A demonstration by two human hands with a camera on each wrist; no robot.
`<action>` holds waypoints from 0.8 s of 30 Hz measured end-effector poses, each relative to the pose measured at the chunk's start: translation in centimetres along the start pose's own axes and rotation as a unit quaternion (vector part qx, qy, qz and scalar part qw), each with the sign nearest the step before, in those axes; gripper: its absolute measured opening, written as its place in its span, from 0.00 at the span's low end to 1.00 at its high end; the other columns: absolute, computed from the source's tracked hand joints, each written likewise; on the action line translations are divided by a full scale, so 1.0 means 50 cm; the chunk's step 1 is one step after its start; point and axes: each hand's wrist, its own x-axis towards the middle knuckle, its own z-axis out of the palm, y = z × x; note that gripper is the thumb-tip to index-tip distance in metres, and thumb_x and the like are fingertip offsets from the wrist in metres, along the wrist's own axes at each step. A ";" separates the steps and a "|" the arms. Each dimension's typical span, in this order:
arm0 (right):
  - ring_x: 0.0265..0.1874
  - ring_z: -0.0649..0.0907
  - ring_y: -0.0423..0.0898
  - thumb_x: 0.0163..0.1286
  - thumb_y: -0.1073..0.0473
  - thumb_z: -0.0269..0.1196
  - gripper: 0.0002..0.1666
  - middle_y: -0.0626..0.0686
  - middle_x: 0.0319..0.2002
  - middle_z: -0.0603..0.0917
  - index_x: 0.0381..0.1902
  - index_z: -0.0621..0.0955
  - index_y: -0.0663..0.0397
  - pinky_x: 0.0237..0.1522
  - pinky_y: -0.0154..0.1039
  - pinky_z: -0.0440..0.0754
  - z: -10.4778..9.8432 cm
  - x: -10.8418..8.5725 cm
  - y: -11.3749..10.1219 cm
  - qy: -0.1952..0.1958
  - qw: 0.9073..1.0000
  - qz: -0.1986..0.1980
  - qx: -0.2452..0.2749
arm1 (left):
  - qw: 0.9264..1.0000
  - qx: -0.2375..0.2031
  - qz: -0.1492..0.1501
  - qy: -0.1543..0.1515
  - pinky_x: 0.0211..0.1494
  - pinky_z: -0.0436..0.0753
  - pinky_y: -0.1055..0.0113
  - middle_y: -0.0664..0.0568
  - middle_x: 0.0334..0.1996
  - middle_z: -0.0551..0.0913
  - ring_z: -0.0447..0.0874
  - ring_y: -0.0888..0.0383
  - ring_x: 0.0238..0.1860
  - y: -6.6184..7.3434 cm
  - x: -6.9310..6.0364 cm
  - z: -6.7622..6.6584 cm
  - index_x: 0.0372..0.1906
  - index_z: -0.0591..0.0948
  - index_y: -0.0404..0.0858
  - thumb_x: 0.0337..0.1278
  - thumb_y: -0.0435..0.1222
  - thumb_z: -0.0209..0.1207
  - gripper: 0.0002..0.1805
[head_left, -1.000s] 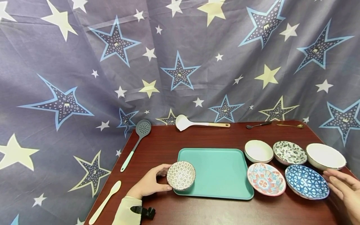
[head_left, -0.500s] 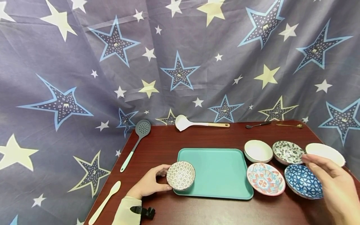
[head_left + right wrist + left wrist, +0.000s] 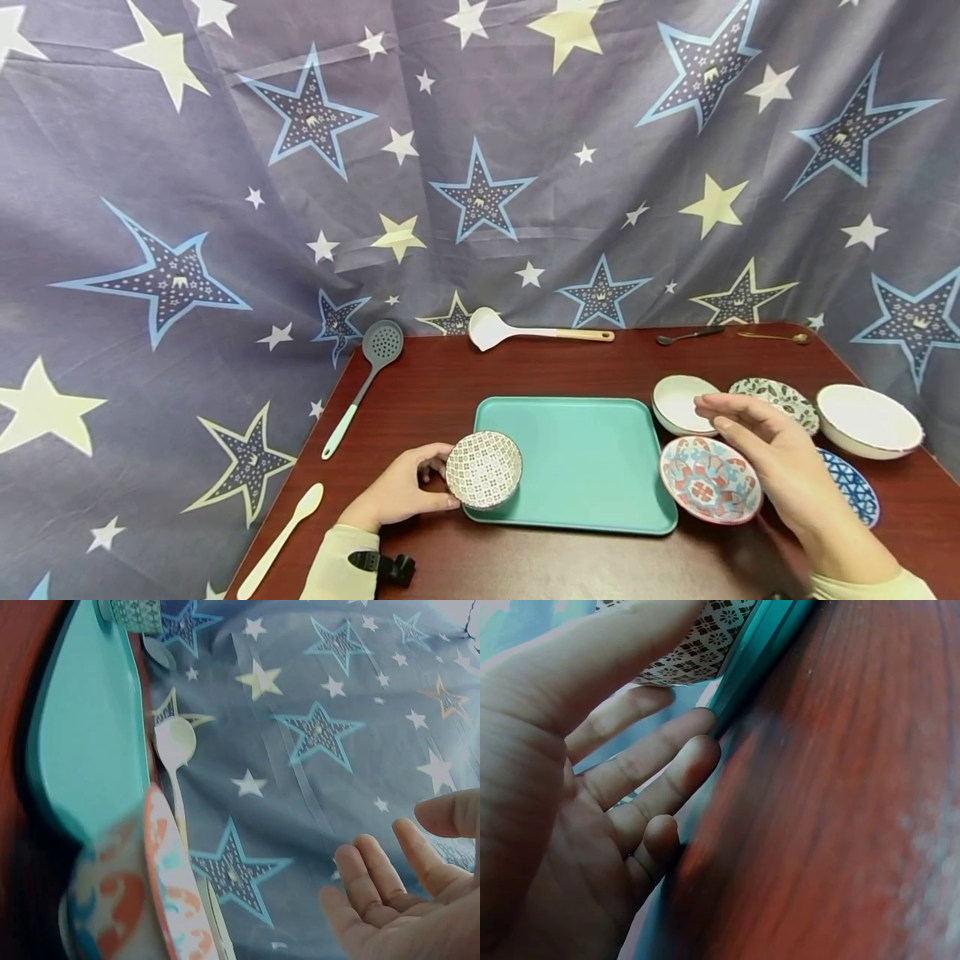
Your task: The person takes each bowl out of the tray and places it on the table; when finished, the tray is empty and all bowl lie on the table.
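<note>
A small bowl with a brown-and-white pattern (image 3: 483, 469) sits at the left front corner of the teal tray (image 3: 588, 467). My left hand (image 3: 408, 487) holds its left side between thumb and index finger; the other fingers lie loose in the left wrist view, where the bowl's wall (image 3: 709, 641) shows beside the thumb. My right hand (image 3: 780, 467) hovers over the bowls on the right, fingers loosely bent and holding nothing. Nearest to it is a red-and-blue floral bowl (image 3: 708, 481). It partly covers a white bowl (image 3: 681, 400), a leaf-patterned bowl (image 3: 776, 393) and a blue bowl (image 3: 851, 487).
A wide white bowl (image 3: 870, 421) stands at the far right. Along the back edge lie a white ladle (image 3: 517, 330), a dark small spoon (image 3: 688, 334) and a gold spoon (image 3: 776, 336). On the left are a grey skimmer (image 3: 381, 346) and a cream spoon (image 3: 285, 533).
My right hand has moved left from beside the blue bowl to above the floral bowl's right side. The left hand and its bowl have stayed nearly still.
</note>
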 end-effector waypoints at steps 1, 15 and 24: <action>0.57 0.84 0.36 0.80 0.67 0.58 0.20 0.45 0.56 0.88 0.66 0.78 0.69 0.54 0.26 0.79 0.007 0.002 0.000 -0.005 1.000 0.005 -0.010 | 1.000 -0.001 0.001 0.000 0.46 0.81 0.63 0.61 0.48 0.85 0.83 0.56 0.47 0.001 0.000 0.000 0.64 0.81 0.52 0.49 0.47 0.81 0.35; 0.57 0.85 0.43 0.81 0.67 0.58 0.21 0.52 0.56 0.87 0.65 0.75 0.75 0.57 0.34 0.82 0.099 0.041 0.015 -0.092 0.996 -0.002 -0.002 | 1.000 0.005 -0.015 0.007 0.47 0.80 0.60 0.62 0.48 0.85 0.83 0.55 0.47 0.001 -0.002 0.004 0.62 0.82 0.54 0.46 0.45 0.82 0.34; 0.59 0.85 0.47 0.80 0.65 0.60 0.23 0.58 0.58 0.84 0.66 0.73 0.74 0.58 0.39 0.82 0.157 0.058 0.032 -0.128 0.990 0.040 0.035 | 0.999 0.016 -0.019 0.023 0.45 0.78 0.55 0.53 0.44 0.86 0.82 0.45 0.44 0.007 -0.001 0.013 0.60 0.83 0.41 0.44 0.34 0.82 0.33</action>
